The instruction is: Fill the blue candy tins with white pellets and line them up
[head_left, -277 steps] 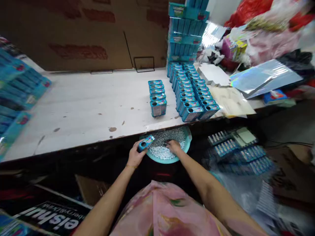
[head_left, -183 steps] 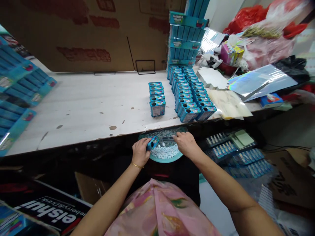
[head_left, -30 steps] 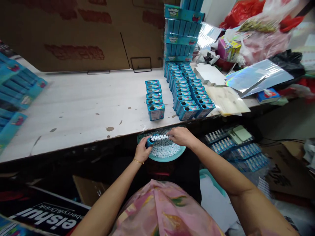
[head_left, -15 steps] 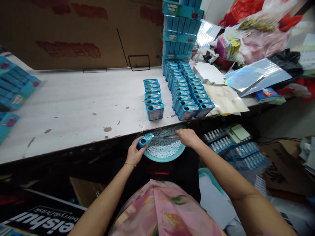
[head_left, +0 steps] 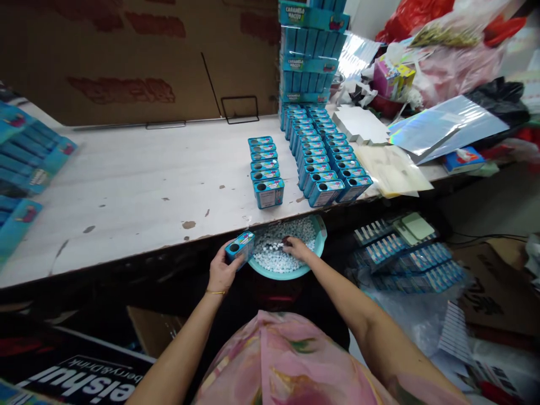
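Note:
My left hand [head_left: 223, 267] is closed around a small blue candy tin [head_left: 240, 243], its top with a dark round hole facing up. The tin is beside the left rim of a turquoise basin [head_left: 278, 275] full of small white candies [head_left: 274, 262]. Over the basin, my right hand [head_left: 296, 248] is closed on a small scoop [head_left: 274, 246] that is low among the candies and partly hidden by them. On the table edge above, a short row of blue tins [head_left: 269, 194] stands upright, with two longer rows [head_left: 326, 192] to its right.
Stacked display boxes of tins [head_left: 311, 61] stand at the back, against a large cardboard box [head_left: 147, 56]. More display boxes [head_left: 36, 157] are at the left. Plastic sheets [head_left: 447, 126] and bags lie at the right. Packed trays [head_left: 417, 261] sit below the table on the right.
My right hand has moved left and down, bringing the scoop into the candies. My left hand has shifted slightly left and down with the tin.

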Motion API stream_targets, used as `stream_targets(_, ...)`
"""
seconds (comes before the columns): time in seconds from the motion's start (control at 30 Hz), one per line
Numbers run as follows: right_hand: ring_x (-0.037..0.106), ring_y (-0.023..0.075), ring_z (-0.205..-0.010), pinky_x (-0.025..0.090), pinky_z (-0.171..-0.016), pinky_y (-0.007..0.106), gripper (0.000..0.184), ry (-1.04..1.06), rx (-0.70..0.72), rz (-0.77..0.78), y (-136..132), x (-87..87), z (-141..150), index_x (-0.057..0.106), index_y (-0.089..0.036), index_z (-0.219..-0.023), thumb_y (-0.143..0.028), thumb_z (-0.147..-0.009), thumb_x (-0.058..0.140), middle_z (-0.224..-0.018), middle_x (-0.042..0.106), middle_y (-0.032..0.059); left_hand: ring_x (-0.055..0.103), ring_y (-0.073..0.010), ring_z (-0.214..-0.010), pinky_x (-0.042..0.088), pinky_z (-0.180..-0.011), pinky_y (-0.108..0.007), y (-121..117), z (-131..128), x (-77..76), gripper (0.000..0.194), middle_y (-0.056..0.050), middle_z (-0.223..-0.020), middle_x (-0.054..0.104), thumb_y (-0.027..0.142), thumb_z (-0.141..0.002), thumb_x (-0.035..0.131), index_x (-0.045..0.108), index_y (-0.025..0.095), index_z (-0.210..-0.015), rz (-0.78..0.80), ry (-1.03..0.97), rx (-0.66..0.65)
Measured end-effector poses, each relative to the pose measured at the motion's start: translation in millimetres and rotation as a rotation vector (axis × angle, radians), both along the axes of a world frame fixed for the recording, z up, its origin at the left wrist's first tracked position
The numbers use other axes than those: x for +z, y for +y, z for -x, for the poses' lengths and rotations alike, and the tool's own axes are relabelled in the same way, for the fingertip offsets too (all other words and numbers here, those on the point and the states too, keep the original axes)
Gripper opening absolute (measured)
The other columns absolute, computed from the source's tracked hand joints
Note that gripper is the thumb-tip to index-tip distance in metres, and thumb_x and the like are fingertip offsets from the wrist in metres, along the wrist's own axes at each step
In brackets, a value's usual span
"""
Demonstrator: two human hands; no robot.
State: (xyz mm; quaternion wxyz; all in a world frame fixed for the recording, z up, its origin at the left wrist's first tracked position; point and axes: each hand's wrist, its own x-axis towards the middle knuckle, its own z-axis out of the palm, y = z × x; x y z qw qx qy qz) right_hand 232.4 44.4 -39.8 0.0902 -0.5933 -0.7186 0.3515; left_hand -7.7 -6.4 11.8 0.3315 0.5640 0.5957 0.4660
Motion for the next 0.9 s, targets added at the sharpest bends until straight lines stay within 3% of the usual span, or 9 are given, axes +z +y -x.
stream_targets(0.1, 0.054, 0.0124, -0.081, 0.040, -0.071, 0.022, 0.030, 0.136, 0.011, -0.035, -3, 20.4, -19, 0.055, -0.016, -0.101, -0.020, -0.072, 0.052, -0.090, 0.062, 0.0011, 0.057, -0.0201, -0.090, 0.042, -0.086, -0.037, 2, -2, 0.3, 0.050, -0.006, -0.099, 0.061, 0.036, -0.063, 0.061, 0.051, 0.015, -0.108, -0.004, 0.012, -0.012)
stream_targets(0.23, 0.054, 0.0136, -0.076, 0.039, -0.069, 0.024, 0.028, 0.214, 0.051, -0.123, -8, 70.8, -37, 0.059, -0.017, -0.097, -0.022, -0.070, 0.054, -0.083, 0.062, 0.0008, 0.055, -0.0211, -0.093, 0.041, -0.087, -0.037, 8, -14, 2.5, 0.047, -0.007, -0.101, 0.060, 0.033, -0.062, 0.060, 0.053, 0.014, -0.105, -0.032, 0.095, -0.039)
stream_targets(0.4, 0.055, 0.0172, -0.088, 0.039, -0.075, 0.027, 0.029, -0.118, 0.205, -0.215, -13, 142.7, -30, 0.059, -0.026, -0.101, -0.030, -0.074, 0.050, -0.094, 0.063, 0.0012, 0.052, -0.0208, -0.098, 0.038, -0.091, -0.036, 17, -37, 2.9, 0.040, -0.008, -0.104, 0.056, 0.021, -0.064, 0.054, 0.053, 0.015, -0.104, -0.106, 0.210, -0.160)
stream_targets(0.5, 0.055, 0.0209, -0.091, 0.040, -0.076, 0.031, 0.028, -0.402, 0.312, -0.271, -16, 170.0, -14, 0.060, -0.026, -0.099, -0.032, -0.077, 0.044, -0.097, 0.063, 0.0049, 0.051, -0.0205, -0.100, 0.038, -0.092, -0.036, 19, -45, 1.9, 0.041, -0.008, -0.105, 0.055, 0.016, -0.064, 0.051, 0.053, 0.016, -0.104, -0.131, 0.249, -0.196)
stream_targets(0.6, 0.057, 0.0229, -0.088, 0.041, -0.073, 0.034, 0.028, -0.573, 0.375, -0.309, -20, 184.5, 6, 0.062, -0.020, -0.095, -0.029, -0.077, 0.041, -0.094, 0.063, 0.0106, 0.051, -0.0200, -0.100, 0.038, -0.092, -0.036, 19, -48, 0.1, 0.042, -0.007, -0.105, 0.054, 0.014, -0.063, 0.049, 0.052, 0.017, -0.105, -0.158, 0.253, -0.223)
stream_targets(0.73, 0.058, 0.0234, -0.084, 0.042, -0.070, 0.034, 0.028, -0.620, 0.407, -0.365, -26, 196.6, 26, 0.060, -0.014, -0.094, -0.019, -0.076, 0.039, -0.089, 0.063, 0.0142, 0.051, -0.0199, -0.099, 0.039, -0.091, -0.035, 19, -49, -1.8, 0.042, -0.007, -0.104, 0.054, 0.013, -0.064, 0.049, 0.052, 0.016, -0.105, -0.161, 0.272, -0.243)
stream_targets(0.83, 0.058, 0.0224, -0.083, 0.042, -0.069, 0.033, 0.027, -0.605, 0.424, -0.404, -28, 199.1, 19, 0.059, -0.014, -0.091, -0.017, -0.078, 0.036, -0.089, 0.063, 0.0134, 0.051, -0.0196, -0.098, 0.039, -0.091, -0.035, 18, -47, -2.4, 0.040, -0.007, -0.103, 0.055, 0.014, -0.064, 0.050, 0.053, 0.016, -0.104, -0.152, 0.248, -0.225)
stream_targets(0.9, 0.057, 0.0212, -0.085, 0.041, -0.070, 0.031, 0.026, -0.595, 0.401, -0.402, -27, 190.9, 1, 0.058, -0.017, -0.094, -0.021, -0.079, 0.037, -0.092, 0.062, 0.0115, 0.052, -0.0193, -0.098, 0.039, -0.090, -0.035, 17, -42, -2.5, 0.038, -0.007, -0.103, 0.056, 0.017, -0.065, 0.052, 0.053, 0.016, -0.103, -0.158, 0.201, -0.200)
